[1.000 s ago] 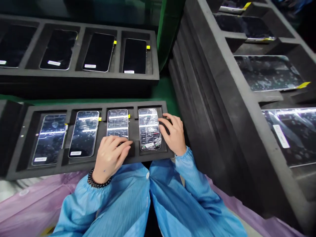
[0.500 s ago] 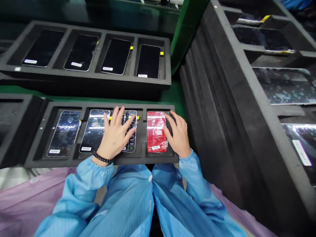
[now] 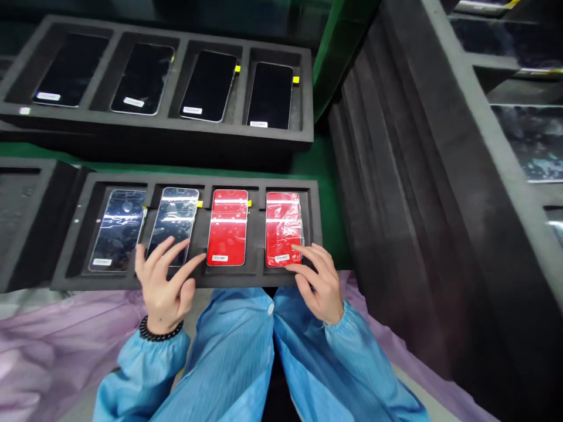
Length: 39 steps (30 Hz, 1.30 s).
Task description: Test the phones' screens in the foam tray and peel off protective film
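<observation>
A black foam tray (image 3: 257, 278) lies right in front of me with several phones in its slots. The two right phones show red screens: one (image 3: 227, 225) flat, the other (image 3: 282, 227) wrapped in crinkled film. The two left phones (image 3: 173, 223) (image 3: 118, 228) are dark and reflective. My left hand (image 3: 165, 281) hovers open with spread fingers over the tray's front edge, below the second phone. My right hand (image 3: 317, 280) is open too, its fingertips touching the bottom corner of the wrapped red phone. A bead bracelet rings my left wrist.
A second foam tray (image 3: 176, 138) with dark phones sits behind the near one on a green surface. A tall stack of foam trays (image 3: 396, 176) rises on the right, holding more film-covered phones. Purple sheet (image 3: 53, 346) covers my lap area; another tray's edge (image 3: 26, 223) lies left.
Both hands have pulled back toward me from over the phones to the tray's front edge. The third phone's screen has turned red, like the wrapped one beside it.
</observation>
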Tool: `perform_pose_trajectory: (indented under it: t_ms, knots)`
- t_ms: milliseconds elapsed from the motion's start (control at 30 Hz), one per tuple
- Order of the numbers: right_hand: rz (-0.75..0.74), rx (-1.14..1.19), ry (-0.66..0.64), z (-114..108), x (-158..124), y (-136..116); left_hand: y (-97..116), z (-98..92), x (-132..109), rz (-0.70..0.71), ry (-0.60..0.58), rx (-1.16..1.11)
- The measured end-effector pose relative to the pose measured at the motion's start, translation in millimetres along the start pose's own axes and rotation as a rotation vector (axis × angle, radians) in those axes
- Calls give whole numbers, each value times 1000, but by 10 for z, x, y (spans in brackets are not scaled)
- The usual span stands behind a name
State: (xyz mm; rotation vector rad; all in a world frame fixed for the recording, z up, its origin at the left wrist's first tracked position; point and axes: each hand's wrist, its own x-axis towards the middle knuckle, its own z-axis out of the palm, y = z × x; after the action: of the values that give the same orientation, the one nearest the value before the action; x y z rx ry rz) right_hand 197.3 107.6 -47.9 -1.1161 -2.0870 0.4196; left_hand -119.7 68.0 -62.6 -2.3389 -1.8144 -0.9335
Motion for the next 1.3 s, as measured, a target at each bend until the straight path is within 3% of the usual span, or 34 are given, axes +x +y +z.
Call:
perform_pose_trajectory:
  t_ms: [133,500,900,1033,1133,1300]
  knots:
    - [-62,-134,-33,60,-4,-2,-81,86,-182,70,-11,50]
    - [-148,-317,-274,58,15,11,-40,46,-116,90,-94,64]
    - [-174,-286,-251,70,-2,54,-26,23,-96,127,-134,83]
    - [-172,-325,-292,62,11,40,22,9,-73,59,-227,91]
    - [-170,-330,-288,56,15,34,49,2,-78,8,-223,51]
    - [-170,-328,-301,56,17,32,4,8,-105,42,-227,79]
